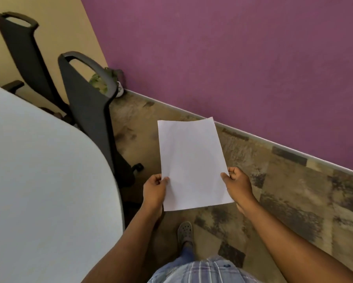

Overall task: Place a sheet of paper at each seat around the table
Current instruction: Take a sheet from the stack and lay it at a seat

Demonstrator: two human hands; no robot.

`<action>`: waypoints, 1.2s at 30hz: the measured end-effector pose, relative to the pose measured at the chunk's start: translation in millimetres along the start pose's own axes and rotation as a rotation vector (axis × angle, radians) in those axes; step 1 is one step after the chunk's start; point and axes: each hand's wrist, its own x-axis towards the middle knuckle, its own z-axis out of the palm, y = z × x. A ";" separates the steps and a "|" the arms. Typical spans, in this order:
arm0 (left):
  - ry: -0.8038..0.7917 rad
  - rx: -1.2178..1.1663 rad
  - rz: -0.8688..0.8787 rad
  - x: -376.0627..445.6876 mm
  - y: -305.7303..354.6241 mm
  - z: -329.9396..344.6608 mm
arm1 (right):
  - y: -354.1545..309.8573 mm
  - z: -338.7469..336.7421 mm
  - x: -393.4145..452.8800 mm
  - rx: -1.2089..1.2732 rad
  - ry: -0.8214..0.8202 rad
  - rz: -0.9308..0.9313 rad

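Note:
I hold white paper [192,160] flat in front of me, above the floor and to the right of the table. My left hand [154,190] pinches its lower left edge, thumb on top. My right hand [237,183] pinches the lower right edge the same way. I cannot tell whether it is one sheet or a thin stack. The white table [39,170] fills the left side, its rounded corner near my left arm. No paper lies on the part of the table that shows.
Two dark office chairs stand at the table's far edge, the nearer chair [88,103] beside the corner and the other chair [22,50] behind it. A small potted plant [102,82] sits by the purple wall [232,58]. Patterned floor [283,201] spreads to my right.

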 end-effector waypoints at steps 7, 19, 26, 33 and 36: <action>-0.014 -0.043 -0.029 108.8 81.8 35.7 | -62.8 24.5 111.4 0.007 -0.001 -0.009; 0.092 -0.169 -0.096 263.3 168.1 92.8 | -141.5 71.2 318.8 -0.020 -0.105 -0.078; 0.339 -0.256 -0.065 357.4 250.2 109.1 | -240.7 131.1 456.6 -0.052 -0.353 -0.183; 0.541 -0.436 0.073 424.4 350.5 74.7 | -370.9 215.3 542.8 -0.037 -0.537 -0.373; 0.626 -0.496 0.155 449.1 391.4 40.7 | -431.0 264.5 558.8 0.021 -0.611 -0.481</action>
